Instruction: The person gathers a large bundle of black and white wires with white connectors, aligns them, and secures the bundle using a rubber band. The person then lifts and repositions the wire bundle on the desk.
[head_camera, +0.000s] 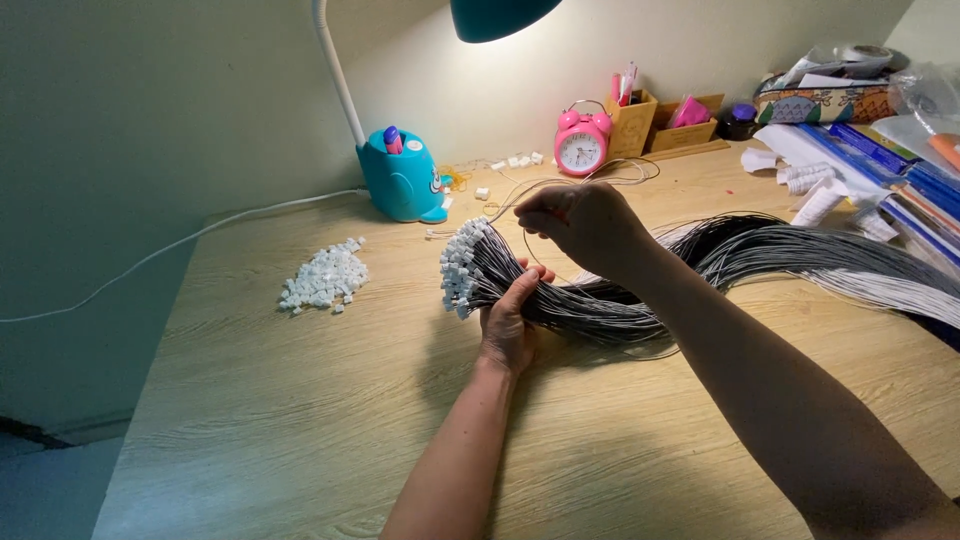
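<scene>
A thick bundle of thin grey and black wires (760, 255) lies across the wooden desk (300, 420), its left end tipped with several small white connectors (462, 265). My left hand (510, 320) grips the bundle from below, just behind the connectors. My right hand (580, 222) hovers above the bundle, fingers pinched on a single thin wire that loops away toward the back of the desk. A loose pile of white connectors (325, 278) sits on the desk to the left of my hands.
A teal desk lamp base (402, 180) stands behind the bundle, its white cable trailing left. A pink alarm clock (582, 142), wooden pen holders (630, 120) and stacked papers and packets (880, 150) fill the back right. A few loose connectors (515, 161) lie near the wall.
</scene>
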